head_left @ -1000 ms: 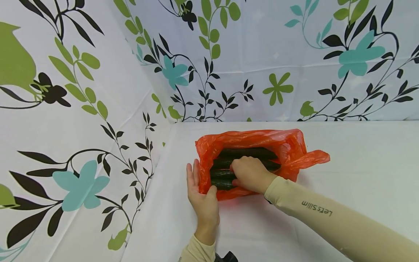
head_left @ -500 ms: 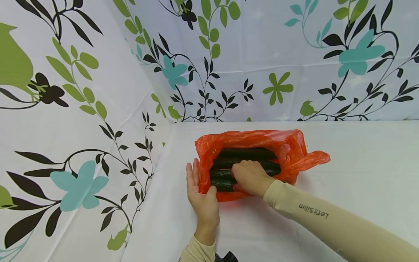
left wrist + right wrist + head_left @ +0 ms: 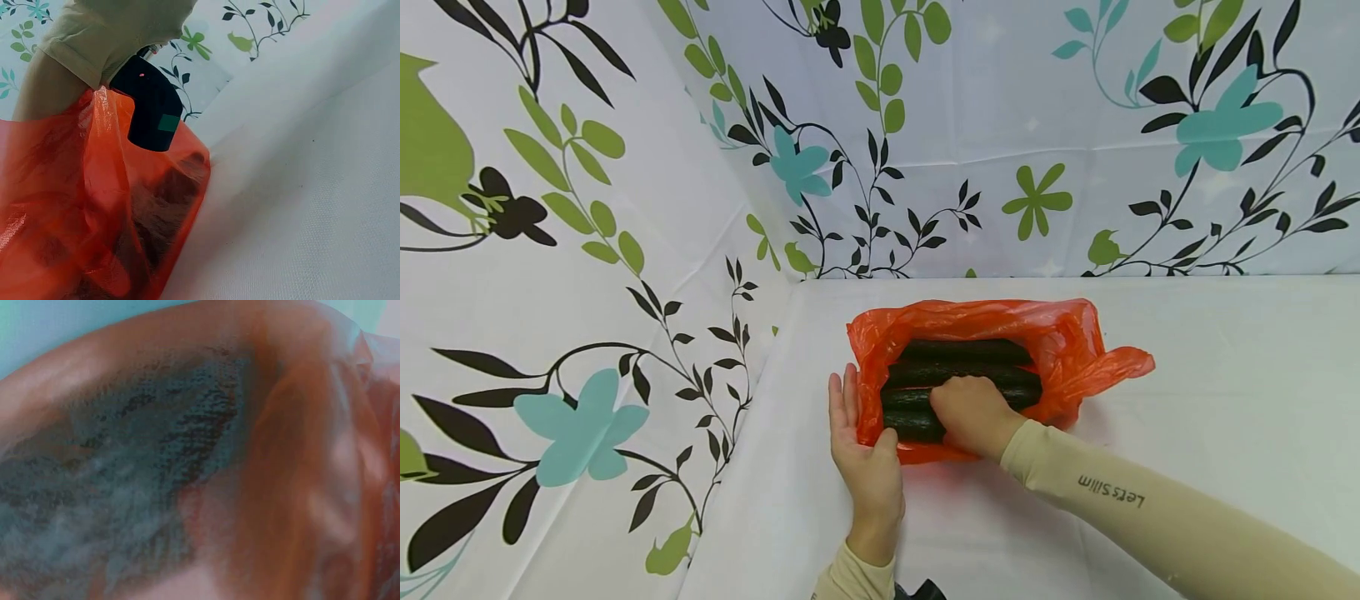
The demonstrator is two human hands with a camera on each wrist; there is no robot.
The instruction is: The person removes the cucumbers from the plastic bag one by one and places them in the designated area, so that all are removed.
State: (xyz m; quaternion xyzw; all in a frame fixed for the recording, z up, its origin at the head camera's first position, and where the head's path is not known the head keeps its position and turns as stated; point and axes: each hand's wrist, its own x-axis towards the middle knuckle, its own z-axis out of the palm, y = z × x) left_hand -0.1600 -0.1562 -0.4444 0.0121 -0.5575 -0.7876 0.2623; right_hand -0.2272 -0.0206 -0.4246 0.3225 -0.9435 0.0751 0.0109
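An orange-red plastic bag [image 3: 1066, 358] lies with its mouth turned up, showing several dark green cucumbers [image 3: 958, 372] side by side. My right hand [image 3: 973, 412] reaches down into it, its fingers curled over the nearest cucumber [image 3: 913, 426]; the fingertips are out of sight. My left hand [image 3: 868, 475] holds the bag's left end, thumb inside the rim and straight fingers along the outside. In the left wrist view, dark shapes show through the bag [image 3: 106, 206]. The right wrist view is blurred, with a dark bumpy cucumber [image 3: 125, 469] against the bag's film.
The bag rests on a white-covered table [image 3: 1225, 375]. Behind it hangs a leaf-patterned cloth [image 3: 970, 150], and another patterned cloth [image 3: 625, 317] rises at the left. A black wrist camera [image 3: 153, 112] sits on the right sleeve [image 3: 69, 62].
My right hand has moved slightly down and toward me inside the bag, and the front cucumber has shifted a little the same way. My left hand has stayed nearly still.
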